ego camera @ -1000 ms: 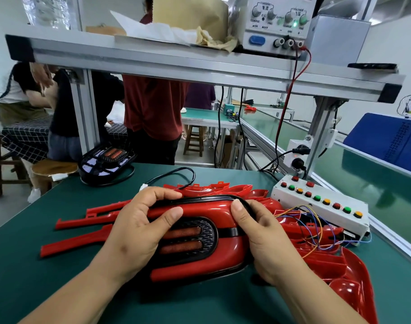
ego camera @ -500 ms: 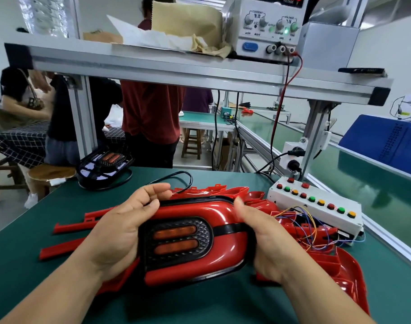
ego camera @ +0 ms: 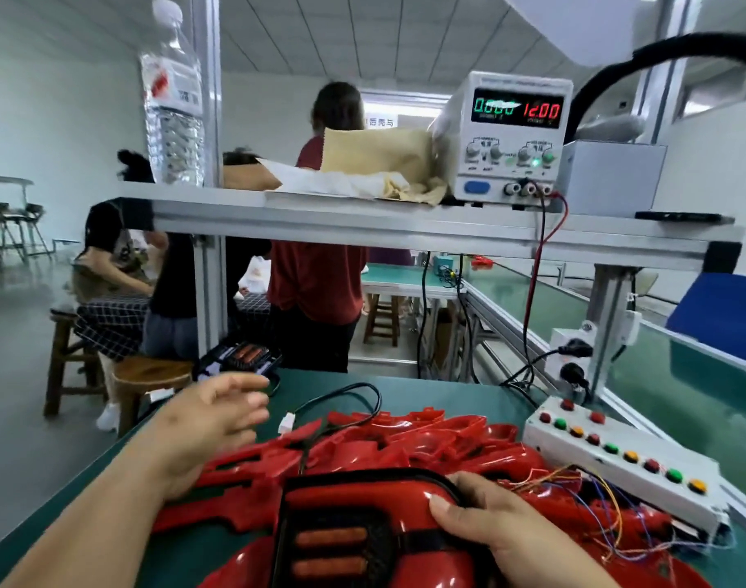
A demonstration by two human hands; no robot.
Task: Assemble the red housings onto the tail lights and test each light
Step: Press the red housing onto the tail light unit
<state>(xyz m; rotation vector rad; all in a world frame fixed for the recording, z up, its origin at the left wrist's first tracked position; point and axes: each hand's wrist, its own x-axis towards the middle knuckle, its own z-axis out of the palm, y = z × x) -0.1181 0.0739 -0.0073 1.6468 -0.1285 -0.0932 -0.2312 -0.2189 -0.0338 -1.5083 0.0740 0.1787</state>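
A tail light with its red housing [ego camera: 354, 502] fitted lies low in the middle of the view, black grille and two orange strips facing up. My right hand [ego camera: 485, 524] grips its right end, thumb on top. My left hand [ego camera: 210, 422] is off it, fingers loosely spread above the table at the left, holding nothing. Behind lies a pile of loose red housings [ego camera: 405, 439]. A black cable with a white connector [ego camera: 287, 423] runs across the pile. Another black tail light [ego camera: 239, 358] sits at the table's far left edge.
A white test box with coloured buttons [ego camera: 617, 456] and loose wires stands at the right. A power supply [ego camera: 515, 137] reading 12.00, a water bottle [ego camera: 174, 99] and cloths sit on the metal shelf [ego camera: 362, 227] overhead. People stand and sit beyond the green table [ego camera: 82, 477].
My left hand let go of the tail light and moved up and left. The view tilted upward, so the light now sits lower in frame, held by my right hand alone.
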